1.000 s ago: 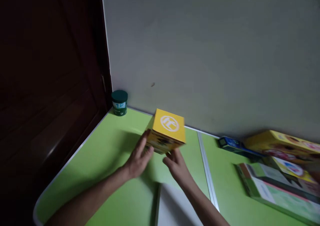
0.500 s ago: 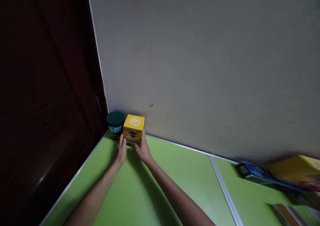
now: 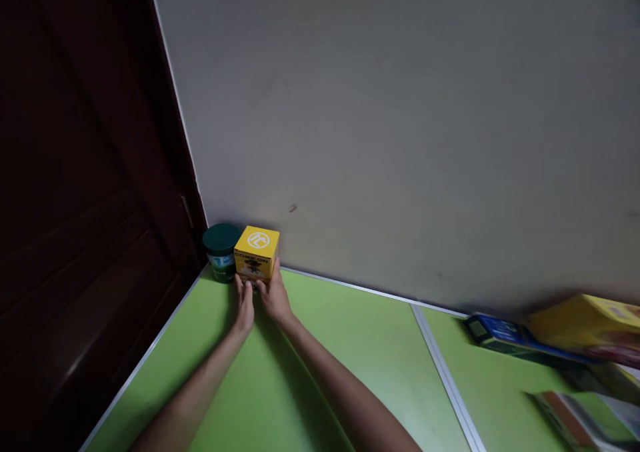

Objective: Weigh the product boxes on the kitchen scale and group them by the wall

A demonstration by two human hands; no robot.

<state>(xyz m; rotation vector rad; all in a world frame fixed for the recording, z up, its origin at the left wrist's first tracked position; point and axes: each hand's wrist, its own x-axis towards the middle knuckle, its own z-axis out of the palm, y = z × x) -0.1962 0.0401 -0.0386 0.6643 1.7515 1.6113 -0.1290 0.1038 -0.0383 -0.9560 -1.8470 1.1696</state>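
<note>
yellow box (image 3: 253, 263): "COME ON" | top: circled emblem (image 3: 259, 240) | green tub (image 3: 221, 238): illegible

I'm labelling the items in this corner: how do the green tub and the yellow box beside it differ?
The green tub is round, while the yellow box has square corners. The tub has a dark green lid; the box's top is yellow with a white emblem. The left hand and right hand hold the box, whereas the tub is not gripped. Both are upright, near the wall.
</note>
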